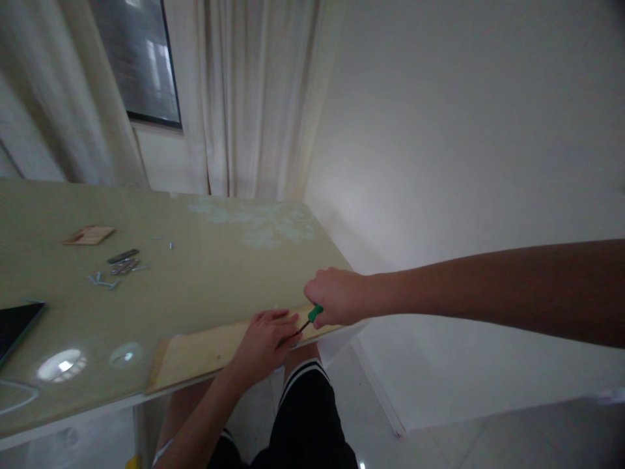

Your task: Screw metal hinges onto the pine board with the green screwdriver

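Note:
A long pale wooden board lies along the table's front edge. Across it rests my left hand, its fingers over the top face and its thumb side beside the screwdriver's tip, holding the board. My right hand is closed around the green handle of a screwdriver, whose dark shaft slants down and left toward the board between my hands. The tip is hidden at my left fingers, and I cannot make out whether a screw sits there.
On the greenish table, several loose screws lie near small metal hinges. Behind them is a small wooden piece. A dark flat object sits at the left edge. Curtains and a white wall stand beyond.

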Available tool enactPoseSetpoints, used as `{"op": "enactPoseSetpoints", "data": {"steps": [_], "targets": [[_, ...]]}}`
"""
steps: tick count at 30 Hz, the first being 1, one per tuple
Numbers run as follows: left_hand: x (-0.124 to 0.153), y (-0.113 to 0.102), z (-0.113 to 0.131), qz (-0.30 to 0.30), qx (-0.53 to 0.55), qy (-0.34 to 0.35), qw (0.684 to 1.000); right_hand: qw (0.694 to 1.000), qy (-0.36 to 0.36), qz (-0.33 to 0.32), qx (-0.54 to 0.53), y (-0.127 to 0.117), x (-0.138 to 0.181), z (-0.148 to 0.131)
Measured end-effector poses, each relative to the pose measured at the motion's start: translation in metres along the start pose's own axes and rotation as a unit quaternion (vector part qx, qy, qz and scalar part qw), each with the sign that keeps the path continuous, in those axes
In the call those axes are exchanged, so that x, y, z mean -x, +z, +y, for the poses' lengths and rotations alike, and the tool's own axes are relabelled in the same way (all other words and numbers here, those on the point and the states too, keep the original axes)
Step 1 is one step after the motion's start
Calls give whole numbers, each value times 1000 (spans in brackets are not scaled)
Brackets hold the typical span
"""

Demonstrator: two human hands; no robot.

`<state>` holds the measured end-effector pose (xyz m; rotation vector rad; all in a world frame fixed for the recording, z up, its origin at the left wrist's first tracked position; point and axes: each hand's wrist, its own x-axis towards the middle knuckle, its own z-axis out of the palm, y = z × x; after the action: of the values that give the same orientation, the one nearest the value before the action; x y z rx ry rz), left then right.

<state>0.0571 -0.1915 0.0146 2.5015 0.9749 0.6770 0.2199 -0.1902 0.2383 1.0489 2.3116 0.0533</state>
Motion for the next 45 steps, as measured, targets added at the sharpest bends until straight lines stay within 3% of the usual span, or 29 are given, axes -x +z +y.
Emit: {"op": "enactPoseSetpoints", "data": {"steps": [3, 5, 7, 10, 12, 15, 17, 18, 20, 23, 25, 27, 29, 31, 33, 35, 38, 40, 42, 45], "targets": [[1, -1, 0, 8, 3, 7, 1000, 982, -169, 12, 79, -3, 6, -9], [1, -3, 1, 7, 9, 6, 1000, 968, -229, 11, 107, -3, 6, -12], [1, -4, 3, 3, 13, 2, 1000, 984, -159, 11, 77, -2, 3, -9], [0, -4, 3, 3, 14, 0, 1000, 999, 25, -11, -34, 0, -3, 1], [1, -4, 3, 4, 14, 2, 1000, 997, 54, -25, -57, 0, -2, 6], [1, -4, 2, 4, 15, -1, 1000, 995, -87, -3, 38, -1, 6, 4], [1, -4, 2, -2, 17, -5, 1000, 974, -202, 8, 105, 1, 12, -2], [1, -4, 2, -5, 16, -9, 1000, 968, -225, 6, 115, 2, 13, -5], [1, -3, 1, -8, 11, -17, 1000, 984, -159, 6, 80, 4, 13, -9], [1, -1, -2, -15, 2, -12, 1000, 998, 51, 2, -42, 5, 6, -10], [1, 0, -3, -13, 3, 0, 1000, 992, 96, -6, -77, 2, 3, -11], [2, 0, -3, -2, 9, 8, 1000, 998, 44, -10, -51, -3, 4, -14], [3, -1, -2, 10, 12, 7, 1000, 998, -69, 1, 11, -9, 8, -19], [3, -2, 0, 13, 9, 1, 1000, 978, -193, 8, 80, -13, 12, -22], [4, -3, 1, 11, 9, -7, 1000, 964, -241, 11, 114, -12, 12, -23], [3, -3, 0, 8, 14, -11, 1000, 983, -162, 17, 82, -9, 7, -19], [2, 0, -2, 5, 12, -18, 1000, 998, 39, 36, -33, -2, -1, -10], [2, 1, -4, -2, 12, -20, 1000, 993, 85, 27, -73, 1, -4, -3], [2, 2, -5, -7, 13, -20, 1000, 999, 20, 9, -47, 0, -2, 2], [2, 2, -6, -6, 15, -20, 1000, 979, -194, 4, 63, -1, 2, 6]]}}
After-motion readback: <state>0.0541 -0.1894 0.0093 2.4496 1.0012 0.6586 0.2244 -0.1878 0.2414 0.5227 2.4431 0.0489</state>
